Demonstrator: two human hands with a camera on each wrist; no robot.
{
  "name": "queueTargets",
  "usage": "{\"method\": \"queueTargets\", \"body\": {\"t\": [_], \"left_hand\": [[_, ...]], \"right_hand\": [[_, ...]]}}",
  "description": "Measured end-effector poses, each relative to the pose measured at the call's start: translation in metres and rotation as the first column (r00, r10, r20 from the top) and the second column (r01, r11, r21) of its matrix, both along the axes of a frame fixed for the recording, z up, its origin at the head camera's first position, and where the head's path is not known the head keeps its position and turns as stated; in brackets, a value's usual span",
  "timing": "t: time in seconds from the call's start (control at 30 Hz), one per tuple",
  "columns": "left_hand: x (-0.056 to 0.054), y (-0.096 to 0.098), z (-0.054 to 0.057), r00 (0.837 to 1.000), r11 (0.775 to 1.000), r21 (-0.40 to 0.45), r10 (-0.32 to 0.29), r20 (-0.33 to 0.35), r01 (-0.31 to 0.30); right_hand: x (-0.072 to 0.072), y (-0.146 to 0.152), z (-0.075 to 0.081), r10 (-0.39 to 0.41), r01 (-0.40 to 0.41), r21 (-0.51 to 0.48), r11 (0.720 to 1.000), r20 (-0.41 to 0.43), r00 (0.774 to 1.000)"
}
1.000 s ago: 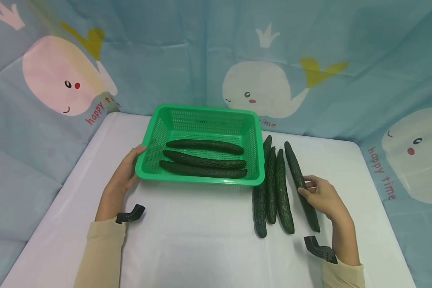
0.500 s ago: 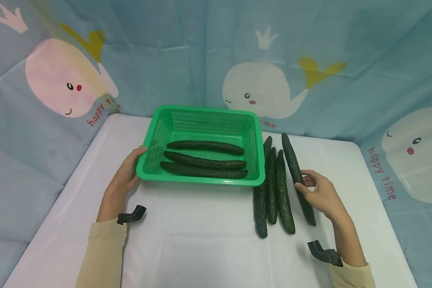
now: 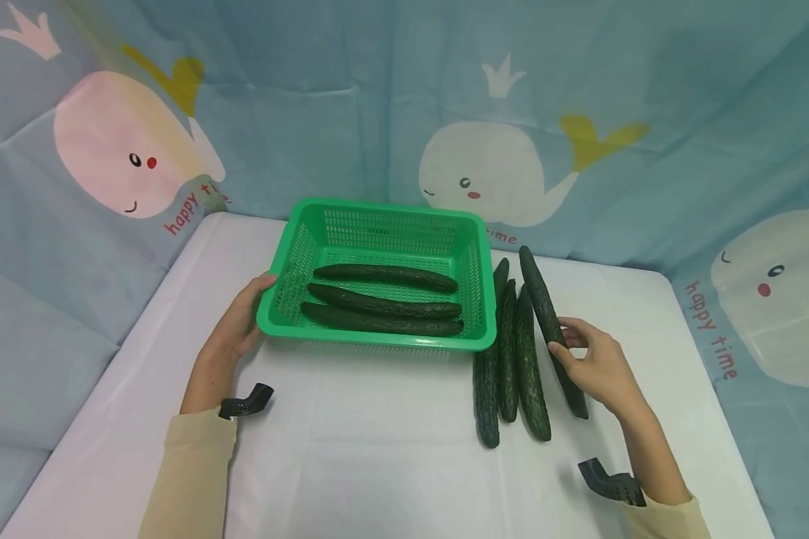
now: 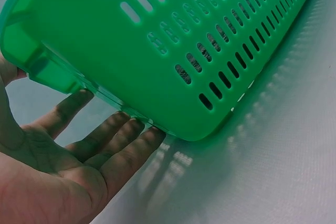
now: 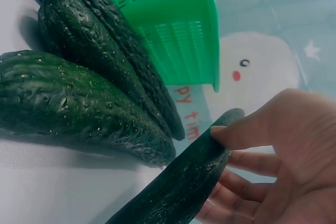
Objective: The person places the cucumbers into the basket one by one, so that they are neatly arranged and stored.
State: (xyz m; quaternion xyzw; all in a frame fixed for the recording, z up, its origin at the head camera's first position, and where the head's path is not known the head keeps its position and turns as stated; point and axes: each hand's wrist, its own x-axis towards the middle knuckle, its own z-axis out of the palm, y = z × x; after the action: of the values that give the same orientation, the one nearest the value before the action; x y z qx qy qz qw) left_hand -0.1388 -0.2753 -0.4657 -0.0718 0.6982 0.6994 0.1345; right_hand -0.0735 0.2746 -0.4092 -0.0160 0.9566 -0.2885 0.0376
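My right hand (image 3: pixel 596 367) holds a dark green cucumber (image 3: pixel 542 299) between thumb and fingers, right of the other cucumbers. In the right wrist view, the thumb lies across the top of this held cucumber (image 5: pixel 184 187). My left hand (image 3: pixel 239 318) is at the left side of a green plastic basket (image 3: pixel 377 340). The left wrist view shows its fairly straight fingers (image 4: pixel 131 153) touching the basket's outer wall (image 4: pixel 131 72), with part of the thumb near the rim. Three cucumbers (image 3: pixel 384 299) lie crosswise inside the basket.
Several cucumbers (image 3: pixel 529 367) lie side by side on the white tabletop (image 3: pixel 377 449), their far ends close to the basket's right side. A light blue curtain (image 3: pixel 350 112) with printed whales stands behind and beside the table.
My right hand has moved left and slightly away from me with the cucumber, bringing it nearer the other cucumbers. The left hand and the basket have stayed almost in place.
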Motion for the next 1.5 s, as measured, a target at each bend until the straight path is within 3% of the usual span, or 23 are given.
{"method": "queueTargets", "body": {"t": [0.23, 0.87, 1.2, 1.5], "left_hand": [[0.000, 0.001, 0.000, 1.000, 1.000, 0.003, 0.016, 0.003, -0.016], [-0.001, 0.001, 0.003, 0.999, 1.000, -0.002, 0.029, 0.036, -0.029], [-0.001, -0.001, 0.001, 1.000, 1.000, -0.021, 0.008, 0.002, -0.008], [0.000, 0.001, 0.001, 1.000, 1.000, -0.012, 0.006, 0.014, -0.006]], "right_hand": [[-0.005, -0.007, 0.004, 0.026, -0.028, -0.024, 0.999, -0.075, 0.997], [-0.011, -0.023, 0.020, 0.095, -0.103, -0.061, 0.993, -0.128, 0.987], [-0.020, -0.041, 0.029, 0.168, -0.184, -0.088, 0.979, -0.171, 0.971], [-0.027, -0.054, 0.033, 0.204, -0.222, -0.093, 0.971, -0.174, 0.963]]}}
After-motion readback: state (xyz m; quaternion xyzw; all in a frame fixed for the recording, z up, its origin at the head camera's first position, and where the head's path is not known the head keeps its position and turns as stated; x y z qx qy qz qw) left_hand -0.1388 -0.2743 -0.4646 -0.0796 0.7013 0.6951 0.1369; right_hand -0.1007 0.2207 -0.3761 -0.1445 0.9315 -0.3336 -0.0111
